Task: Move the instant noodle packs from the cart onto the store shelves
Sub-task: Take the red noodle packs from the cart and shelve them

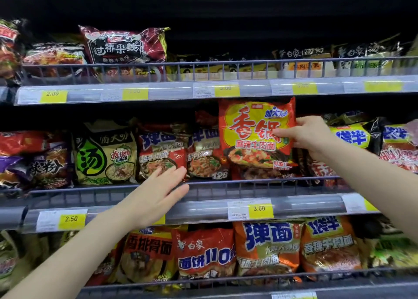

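Step in hand, as judged: placement of one pack on the middle shelf (203, 182). The right hand (309, 135) holds an orange-red instant noodle pack (253, 131) upright in front of the stocked row, thumb across the pack's face, remaining fingers curled round its right edge. The pack's top edge sits just under the price rail of the upper shelf (203, 88); its lower part overlaps packs already standing behind the wire shelf guard (248, 181).

The left hand (158, 192) is spread, fingers straight, holding nothing. It sits in front of a blue-lettered pack (158, 149) at the guard; contact cannot be confirmed.

Next move, as judged: the held pack needs a gap in the row. The left hand appears positioned to press neighbouring packs aside, after which the right hand would lower the pack behind the guard and release.

Not visible: the cart and any remaining stock. Whether a slot exists behind the held pack is hidden by the pack itself. Upper-shelf packs are dim and blurred; several yellow price tags (226, 90) are unreadable. The lower shelf (203, 286) is cut off at the frame's bottom.
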The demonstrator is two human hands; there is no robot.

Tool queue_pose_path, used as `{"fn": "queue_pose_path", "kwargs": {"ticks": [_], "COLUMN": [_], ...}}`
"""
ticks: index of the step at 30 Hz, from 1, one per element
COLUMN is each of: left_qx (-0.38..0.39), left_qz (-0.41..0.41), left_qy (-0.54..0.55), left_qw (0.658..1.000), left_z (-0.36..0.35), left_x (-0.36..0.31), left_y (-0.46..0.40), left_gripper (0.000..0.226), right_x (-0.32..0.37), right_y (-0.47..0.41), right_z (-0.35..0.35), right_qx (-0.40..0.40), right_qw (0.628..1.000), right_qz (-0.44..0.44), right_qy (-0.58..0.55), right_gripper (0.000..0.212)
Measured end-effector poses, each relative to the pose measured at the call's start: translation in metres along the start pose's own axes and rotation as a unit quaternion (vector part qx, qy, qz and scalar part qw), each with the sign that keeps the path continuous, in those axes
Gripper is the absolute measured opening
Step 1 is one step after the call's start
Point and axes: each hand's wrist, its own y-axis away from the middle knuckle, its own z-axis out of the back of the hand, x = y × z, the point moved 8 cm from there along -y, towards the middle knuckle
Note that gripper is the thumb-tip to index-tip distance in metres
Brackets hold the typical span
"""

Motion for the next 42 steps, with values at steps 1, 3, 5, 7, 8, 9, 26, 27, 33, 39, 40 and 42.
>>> {"fn": "queue_pose_path", "kwargs": {"ticks": [1, 3, 5, 7, 8, 9, 26, 27, 33, 39, 40, 42], "left_qx": [0.011, 0.019, 0.017, 0.017, 0.018, 0.020, 0.005, 0.004, 0.002, 0.000, -0.001, -0.002], "left_qz": [-0.002, -0.003, -0.011, -0.014, -0.012, -0.010, -0.012, -0.013, -0.017, -0.018, -0.018, -0.018], "left_qy": [-0.012, -0.026, -0.037, -0.041, -0.040, -0.036, -0.020, -0.020, -0.030, -0.035, -0.033, -0.030], "left_qw": [1.000, 0.999, 0.999, 0.999, 0.999, 0.999, 1.000, 1.000, 0.999, 0.999, 0.999, 0.999], "left_z": [-0.003, -0.006, -0.007, -0.007, -0.008, -0.008, -0.007, -0.007, -0.007, -0.007, -0.007, -0.007], "left_x": [-0.001, -0.001, -0.004, -0.005, -0.003, -0.003, -0.003, -0.004, -0.005, -0.006, -0.006, -0.006], "left_y": [0.002, 0.007, 0.009, 0.009, 0.009, 0.009, 0.008, 0.008, 0.009, 0.010, 0.010, 0.010], "left_gripper": [0.111, 0.117, 0.117, 0.115, 0.115, 0.115, 0.113, 0.113, 0.112, 0.113, 0.114, 0.114], "right_x": [-0.004, -0.012, -0.020, -0.026, -0.029, -0.031, -0.049, -0.050, -0.045, -0.037, -0.037, -0.034], "right_y": [-0.003, -0.006, -0.008, -0.008, -0.008, -0.009, -0.011, -0.011, -0.005, 0.005, 0.006, 0.011], "right_z": [0.004, 0.009, 0.012, 0.012, 0.012, 0.011, -0.004, -0.005, -0.006, -0.008, -0.011, -0.019], "right_qx": [-0.007, -0.009, -0.010, -0.008, -0.006, -0.006, 0.024, 0.018, -0.006, -0.055, -0.052, -0.054], "right_qw": [1.000, 0.999, 0.997, 0.995, 0.995, 0.994, 0.982, 0.979, 0.950, 0.907, 0.900, 0.867], "right_qz": [-0.001, -0.003, -0.004, -0.009, -0.013, -0.018, -0.042, -0.037, 0.001, 0.083, 0.094, 0.137], "right_qy": [0.014, 0.049, 0.081, 0.097, 0.101, 0.105, 0.182, 0.200, 0.311, 0.410, 0.422, 0.475], "right_gripper": [0.029, 0.031, 0.030, 0.025, 0.024, 0.022, 0.017, 0.019, 0.031, 0.053, 0.065, 0.078]}}
